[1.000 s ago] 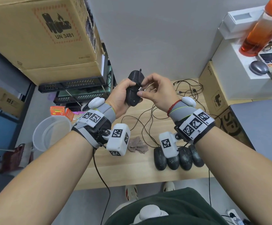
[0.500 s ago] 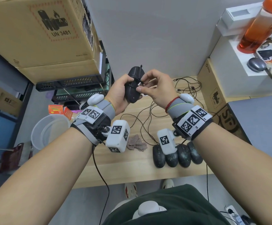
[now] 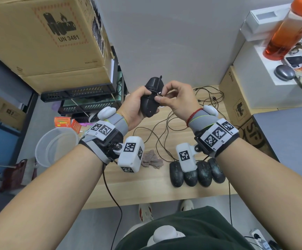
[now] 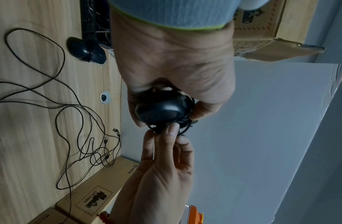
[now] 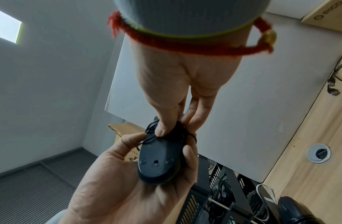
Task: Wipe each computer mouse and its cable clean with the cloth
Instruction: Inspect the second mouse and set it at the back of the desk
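My left hand grips a black mouse held up above the desk, underside toward me, with its cable wound round the body. My right hand pinches that wound cable at the mouse's side with thumb and fingers. The brown cloth lies crumpled on the desk below my left wrist, touched by neither hand. Several dusty black mice sit in a row near the desk's front edge, their cables trailing toward the wall. Another wrapped mouse lies on the desk at the back left.
The wooden desk ends at a grey wall. Cardboard boxes and black racks stand left, a clear tub below them. Boxes, a white shelf with an orange bottle and a grey laptop are on the right.
Both hands and the mouse stay in nearly the same place. My right fingers have shifted slightly along the wound cable at the mouse's side.
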Tool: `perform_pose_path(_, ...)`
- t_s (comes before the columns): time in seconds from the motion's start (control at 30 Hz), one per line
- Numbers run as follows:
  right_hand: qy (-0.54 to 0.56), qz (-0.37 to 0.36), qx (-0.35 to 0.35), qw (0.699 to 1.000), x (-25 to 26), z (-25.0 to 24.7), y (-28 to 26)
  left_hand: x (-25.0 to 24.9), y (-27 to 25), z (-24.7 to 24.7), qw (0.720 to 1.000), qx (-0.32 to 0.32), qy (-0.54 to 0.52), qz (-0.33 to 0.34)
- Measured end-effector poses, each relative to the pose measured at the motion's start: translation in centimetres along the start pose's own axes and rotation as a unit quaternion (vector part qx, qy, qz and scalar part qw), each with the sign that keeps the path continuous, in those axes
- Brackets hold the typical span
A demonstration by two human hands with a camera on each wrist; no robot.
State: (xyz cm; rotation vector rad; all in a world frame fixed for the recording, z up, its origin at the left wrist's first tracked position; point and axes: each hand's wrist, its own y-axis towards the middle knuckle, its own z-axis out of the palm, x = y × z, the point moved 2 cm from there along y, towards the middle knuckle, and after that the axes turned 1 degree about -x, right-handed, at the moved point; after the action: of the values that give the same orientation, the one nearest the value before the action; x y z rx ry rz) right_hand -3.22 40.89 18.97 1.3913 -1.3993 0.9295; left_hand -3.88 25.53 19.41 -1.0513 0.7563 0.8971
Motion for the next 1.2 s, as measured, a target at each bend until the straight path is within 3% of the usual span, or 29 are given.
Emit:
perform_pose_path(0.53, -0.146, -0.104, -0.092, 0.979, 0.3, 0.0, -0.5, 0.2, -0.8, 1.1, 0.999, 0.0, 0.004, -0.038)
perform_pose_path(0.77, -0.14, -0.105, -0.033, 0.984, 0.3, 0.0, -0.8, -0.2, -0.5, 0.9, 1.0, -0.015, -0.019, -0.016)
perform_pose_path(1.0, -0.166, -0.104, -0.042, 0.98, 0.0, 0.0, -0.6, -0.4, -0.7, 1.2, 0.999, 0.007, -0.021, -0.028)
perform_pose_path(1.1, -0.12, -0.08, -0.024, 0.989, -0.1, -0.2, -0.5, -0.5, -0.5, 1.2, 0.999, 0.006, -0.01, -0.038)
perform_pose_path(1.2, -0.054, -0.043, 0.039, 0.997, 0.0, -0.3, -0.3, -0.5, -0.1, 1.2, 0.998, -0.016, 0.04, -0.043)
